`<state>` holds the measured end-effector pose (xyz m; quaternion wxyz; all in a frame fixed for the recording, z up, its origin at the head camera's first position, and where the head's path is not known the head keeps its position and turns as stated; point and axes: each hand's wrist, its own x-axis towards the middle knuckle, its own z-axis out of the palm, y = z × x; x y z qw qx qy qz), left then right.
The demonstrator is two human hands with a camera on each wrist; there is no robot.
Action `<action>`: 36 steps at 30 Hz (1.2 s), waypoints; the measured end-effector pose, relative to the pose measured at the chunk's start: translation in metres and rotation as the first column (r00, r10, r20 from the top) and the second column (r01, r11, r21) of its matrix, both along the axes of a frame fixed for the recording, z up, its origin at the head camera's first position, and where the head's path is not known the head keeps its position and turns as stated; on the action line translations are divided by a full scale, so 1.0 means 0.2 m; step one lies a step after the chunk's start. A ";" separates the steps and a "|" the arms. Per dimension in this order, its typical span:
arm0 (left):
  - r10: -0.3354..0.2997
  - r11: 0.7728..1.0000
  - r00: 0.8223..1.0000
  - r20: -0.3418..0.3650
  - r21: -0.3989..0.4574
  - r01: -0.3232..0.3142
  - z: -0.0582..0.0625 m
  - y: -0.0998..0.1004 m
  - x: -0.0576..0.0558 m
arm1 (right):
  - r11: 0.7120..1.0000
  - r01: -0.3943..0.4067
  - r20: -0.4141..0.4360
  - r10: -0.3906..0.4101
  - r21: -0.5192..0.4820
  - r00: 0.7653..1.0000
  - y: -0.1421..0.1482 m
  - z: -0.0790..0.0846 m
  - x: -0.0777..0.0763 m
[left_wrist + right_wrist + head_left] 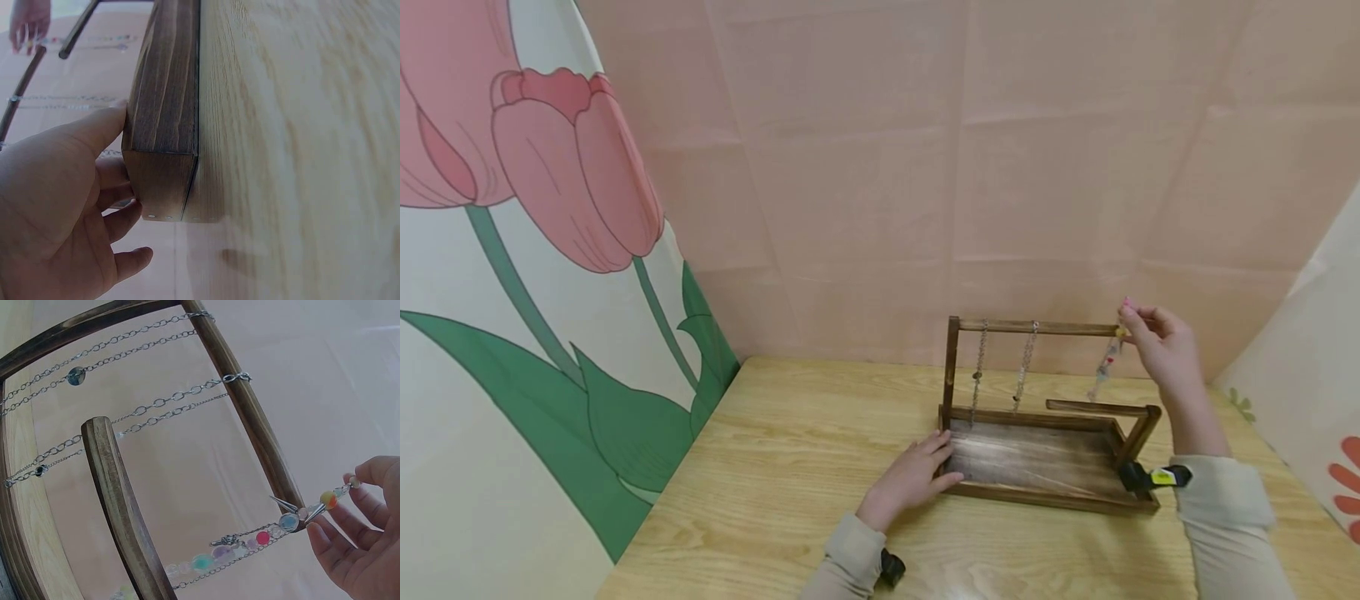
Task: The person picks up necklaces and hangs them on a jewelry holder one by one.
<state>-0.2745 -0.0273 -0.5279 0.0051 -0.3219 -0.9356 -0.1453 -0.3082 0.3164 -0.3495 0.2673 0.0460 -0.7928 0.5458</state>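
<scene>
My right hand point(1172, 346) pinches one end of a beaded bracelet point(222, 551) between thumb and fingertips. The bracelet has pastel, pink and yellow beads, spikes and a thin chain. Most of it hangs below the right tip of the upper bar point(1037, 327) on a dark wooden jewelry stand. In the right wrist view, the beads pass across that tip. My left hand point(913, 471) rests on the left front corner of the stand's tray point(1045, 501), thumb at the front wall. The left wrist view shows its fingertips against the wood point(165, 94).
Two silver chain bracelets hang over the upper bar, one farther left point(977, 375) and one near its middle point(1024, 367). A shorter lower bar point(1093, 408) juts left from the right post. The stand sits on a wooden table point(790, 467) before a pink cloth point(850, 208).
</scene>
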 end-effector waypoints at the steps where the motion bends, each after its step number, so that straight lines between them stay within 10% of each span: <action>1: 0.000 1.000 1.000 -0.003 -0.001 0.000 0.00 0.00 0.00 | 1.000 -0.001 -0.001 0.001 0.000 1.000 0.00 0.00 0.00; 36: -0.001 1.000 1.000 0.010 0.002 0.001 0.01 0.00 0.01 | 1.000 0.005 0.018 -0.005 0.031 1.000 -0.10 0.02 0.01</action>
